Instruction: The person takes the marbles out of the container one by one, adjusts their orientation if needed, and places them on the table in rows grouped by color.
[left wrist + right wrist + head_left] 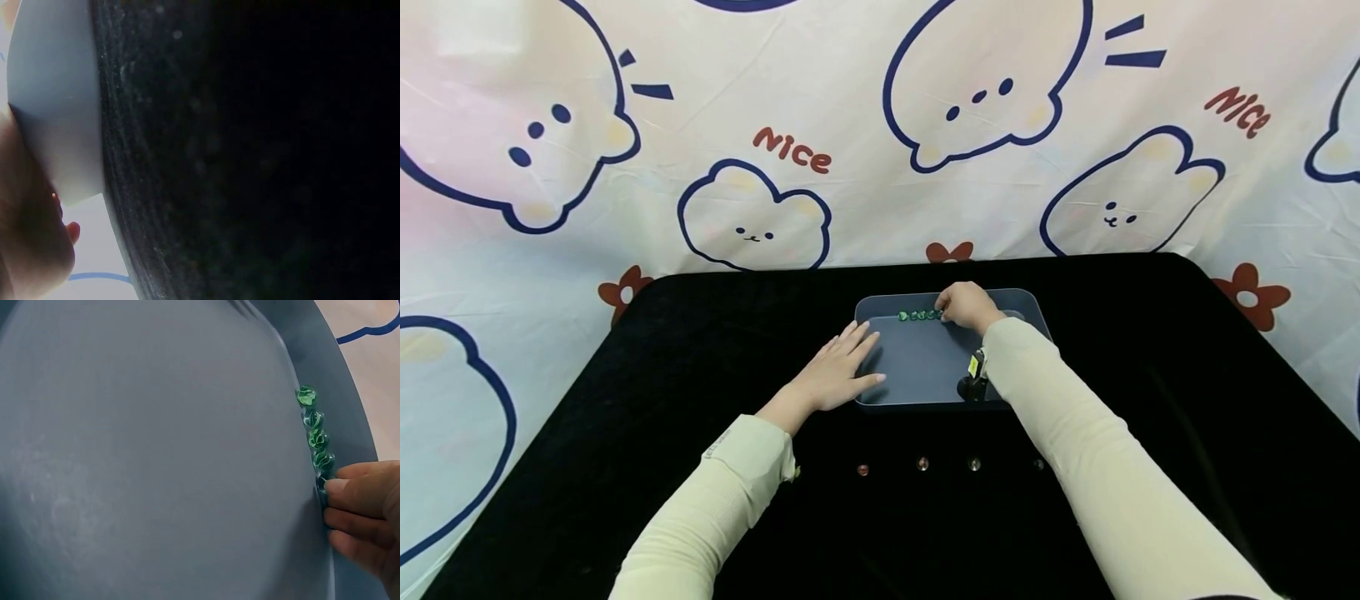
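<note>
Five green marbles (318,439) sit in a row that we see inside the grey-blue tray (917,358), along the line where its floor meets the far wall. Each of the first four touches or nearly touches its neighbour; the end marble (322,482) is partly covered by fingertips. Those belong to the right hand (968,307), which reaches across the tray with its fingers bent and drawn together, and we see thumb and fingers pinching that last marble. How firmly they press, we cannot tell.

Our left hand (831,367) lies at the tray's left side, fingers spread and mostly straight over the rim, thumb well apart near the closest corner. In the left wrist view we find only part of that hand, dim beside the tray's wall.

Nearer to us, on the black cloth (737,333), small loose marbles (922,464) are spaced apart in a line, some reddish and one pale. A black device (974,379) with a yellow label shows at our right wrist, beside the pale sleeve (1097,450). Behind the table hangs a printed backdrop (850,83) with cartoon bears.
</note>
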Demonstrator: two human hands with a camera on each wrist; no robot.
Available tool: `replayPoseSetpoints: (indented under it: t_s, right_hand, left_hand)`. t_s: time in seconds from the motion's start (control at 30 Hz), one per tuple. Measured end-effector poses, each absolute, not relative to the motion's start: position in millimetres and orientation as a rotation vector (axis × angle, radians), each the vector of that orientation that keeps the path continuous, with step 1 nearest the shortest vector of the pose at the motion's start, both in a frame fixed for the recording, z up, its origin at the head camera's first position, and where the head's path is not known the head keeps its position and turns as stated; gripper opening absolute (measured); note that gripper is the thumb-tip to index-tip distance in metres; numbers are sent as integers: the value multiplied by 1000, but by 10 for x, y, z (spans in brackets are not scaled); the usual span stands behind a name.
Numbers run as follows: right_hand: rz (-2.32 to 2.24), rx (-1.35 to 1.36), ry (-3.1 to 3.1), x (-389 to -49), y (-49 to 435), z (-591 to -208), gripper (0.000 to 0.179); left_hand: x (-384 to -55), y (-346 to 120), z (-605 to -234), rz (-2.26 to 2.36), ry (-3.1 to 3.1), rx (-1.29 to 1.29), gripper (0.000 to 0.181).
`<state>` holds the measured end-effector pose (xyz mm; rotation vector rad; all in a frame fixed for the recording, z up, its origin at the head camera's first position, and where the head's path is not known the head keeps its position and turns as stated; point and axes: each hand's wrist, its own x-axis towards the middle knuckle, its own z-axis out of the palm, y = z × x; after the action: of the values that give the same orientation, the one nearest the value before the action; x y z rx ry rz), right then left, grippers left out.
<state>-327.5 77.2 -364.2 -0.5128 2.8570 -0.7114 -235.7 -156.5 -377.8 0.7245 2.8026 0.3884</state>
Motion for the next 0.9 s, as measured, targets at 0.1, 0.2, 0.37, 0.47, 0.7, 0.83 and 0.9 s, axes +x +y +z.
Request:
replayPoseSetpoints:
  t_s: [0.1,0.2,0.37,0.47,0.7,0.83,0.9]
  right_hand:
    - [-702,-496,2876,-3269,772,-3645,16]
    - [-686,-499,2892,-3271,771,-3649,13]
    - [-666,-527,2900,-3279,771,-3658,11]
    - [-654,-561,2899,-3279,785,-3662,11]
    - [-652,-625,2885,-3271,858,-3634,13]
    - [-692,-639,2866,-3266,884,-3539,14]
    - [-715,-632,2863,-3261,890,-3476,14]
  left_hand:
    - [-2359,-1560,-3774,385,2801,719,70]
    - [-2360,-1558,-3774,382,2806,722,70]
    - [-2359,-1560,-3783,382,2808,723,70]
    - [-2361,-1556,-3789,384,2803,719,70]
    - [-2370,-1552,-3797,381,2802,737,71]
    - [-2371,-1563,-3800,370,2807,732,71]
    - [-2366,-1573,-3795,373,2809,727,71]
